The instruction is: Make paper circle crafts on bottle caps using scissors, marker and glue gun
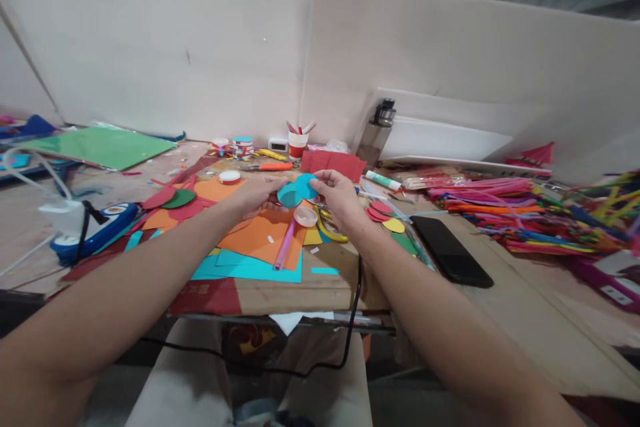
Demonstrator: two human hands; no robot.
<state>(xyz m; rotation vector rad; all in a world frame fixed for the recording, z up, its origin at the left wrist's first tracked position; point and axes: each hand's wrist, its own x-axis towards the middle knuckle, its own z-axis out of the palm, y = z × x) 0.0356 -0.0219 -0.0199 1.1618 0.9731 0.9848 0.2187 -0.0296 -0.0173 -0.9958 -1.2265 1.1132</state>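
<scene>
Between my hands, above the table, are two blue paper circles (306,185) that partly overlap. My left hand (261,196) pinches the left one at its edge. The right one is gripped at its edge by my right hand (334,195), thumb and fingers together. Just below them is a small round whitish lid or disc (305,216). A pink pen-like stick (285,245) lies on orange paper (255,240), with blue sheets (225,265) under it. Yellow-handled scissors (334,235) lie partly hidden behind my right wrist.
A black phone (450,250) lies on the right, near bundles of coloured pipe cleaners (493,203). A blue power strip (100,233) sits at left. Behind stand a cup of pens (299,141), a bottle (376,133) and a glue stick (383,179). A black cable (356,307) hangs over the front edge.
</scene>
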